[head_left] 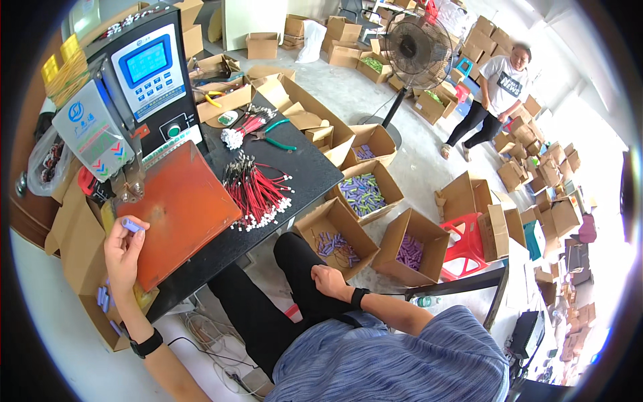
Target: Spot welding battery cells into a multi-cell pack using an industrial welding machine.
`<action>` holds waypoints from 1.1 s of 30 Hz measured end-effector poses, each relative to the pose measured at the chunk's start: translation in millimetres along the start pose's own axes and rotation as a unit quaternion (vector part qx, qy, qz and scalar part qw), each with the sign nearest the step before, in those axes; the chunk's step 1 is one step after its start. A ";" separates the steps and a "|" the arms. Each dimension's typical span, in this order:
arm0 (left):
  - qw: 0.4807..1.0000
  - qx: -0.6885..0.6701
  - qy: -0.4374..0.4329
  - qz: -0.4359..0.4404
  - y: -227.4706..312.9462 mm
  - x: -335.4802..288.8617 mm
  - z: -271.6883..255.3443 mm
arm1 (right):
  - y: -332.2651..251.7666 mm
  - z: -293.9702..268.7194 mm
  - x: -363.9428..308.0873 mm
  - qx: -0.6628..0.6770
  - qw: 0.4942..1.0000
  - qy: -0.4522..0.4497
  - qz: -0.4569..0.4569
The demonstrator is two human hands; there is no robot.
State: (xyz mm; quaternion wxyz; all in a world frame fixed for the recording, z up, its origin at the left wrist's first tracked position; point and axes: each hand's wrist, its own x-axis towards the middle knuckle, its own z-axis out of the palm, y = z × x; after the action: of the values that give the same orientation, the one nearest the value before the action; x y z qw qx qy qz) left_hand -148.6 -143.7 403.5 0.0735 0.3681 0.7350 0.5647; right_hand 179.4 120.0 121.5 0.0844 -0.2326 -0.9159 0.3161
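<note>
My left hand (122, 258) pinches a purple cylindrical battery cell (132, 226) between thumb and fingertips, at the left edge of an orange-brown mat (175, 213). Just above it is the metal welding head (127, 185) of a spot welder (144, 74) with a blue screen. My right hand (329, 280) rests by my thigh with fingers curled, and nothing shows in it. Several purple cells (104, 299) lie in a cardboard box below my left wrist. Beyond the mat, a bunch of red and black wires with white connectors (251, 191) is spread on the black table (305, 164).
Green-handled pliers (274, 135) and a second wire bundle (241, 130) lie farther back. Cardboard boxes of purple and green cells (362, 194) stand right of the table, near a red stool (464, 244). Behind are a standing fan (418, 50) and a person (499, 90) on foot.
</note>
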 end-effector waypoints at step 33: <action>0.985 0.168 -0.002 -0.036 26.6 5.0 8.1 | -22.6 -9.1 23.2 -0.114 0.991 -0.030 0.063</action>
State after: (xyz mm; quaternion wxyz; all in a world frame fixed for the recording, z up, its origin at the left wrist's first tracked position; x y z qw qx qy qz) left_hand -135.8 -131.9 425.7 0.0324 0.3494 0.8323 0.4292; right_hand 153.4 120.4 142.8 0.0100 -0.2887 -0.9314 0.2213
